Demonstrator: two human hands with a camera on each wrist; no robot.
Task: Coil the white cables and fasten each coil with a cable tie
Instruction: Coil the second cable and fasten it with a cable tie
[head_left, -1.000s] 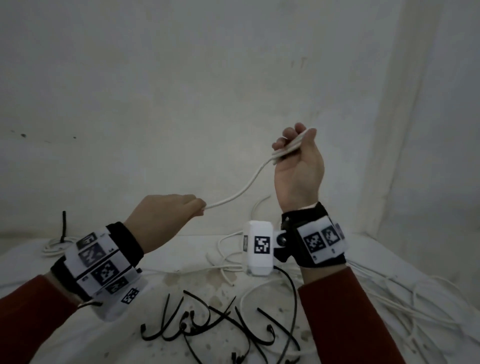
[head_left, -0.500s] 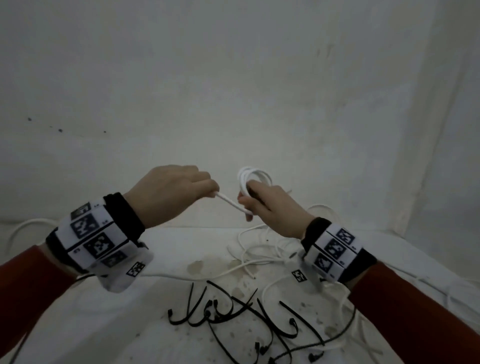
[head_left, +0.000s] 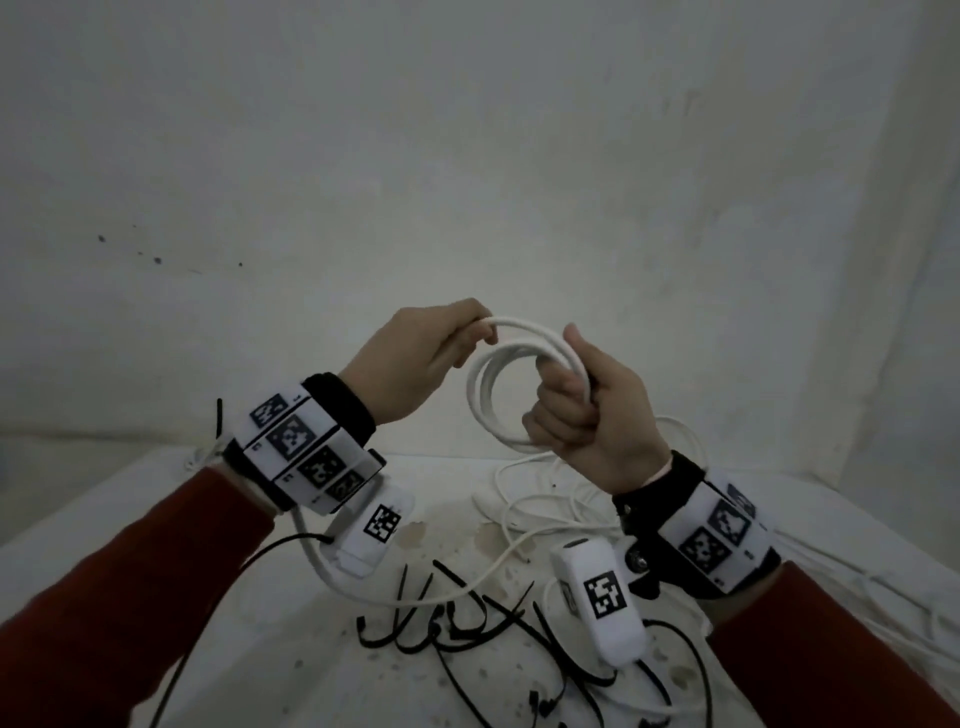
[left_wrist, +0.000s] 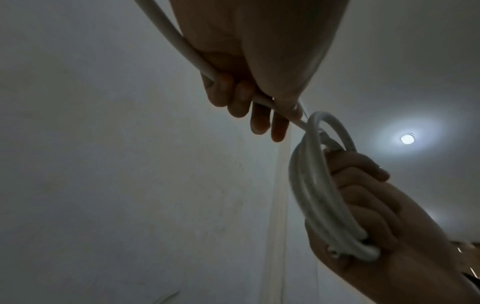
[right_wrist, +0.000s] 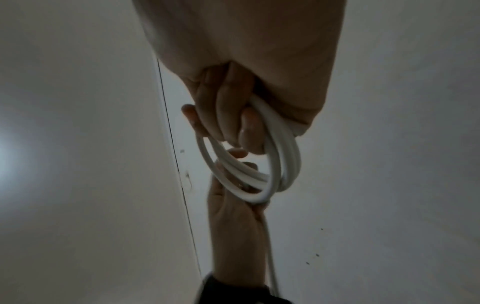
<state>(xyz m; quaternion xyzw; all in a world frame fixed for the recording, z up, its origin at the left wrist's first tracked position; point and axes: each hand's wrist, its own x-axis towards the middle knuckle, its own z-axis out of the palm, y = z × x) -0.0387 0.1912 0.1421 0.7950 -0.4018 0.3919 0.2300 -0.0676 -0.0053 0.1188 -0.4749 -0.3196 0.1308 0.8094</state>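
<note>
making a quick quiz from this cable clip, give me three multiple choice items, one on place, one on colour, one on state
1. Where are the cable ties?
A. on the table below the hands
B. in the left hand
C. hanging on the wall

2. What colour are the cable ties?
A. white
B. black
C. red

3. What is the right hand doing?
A. resting flat on the table
B. pointing at the wall
C. gripping the coil

Answers: 1 A, they lie loose on the table. 2 B, they show dark against its white top. 3 C, its fingers curl round the coil while the left hand feeds cable.
</note>
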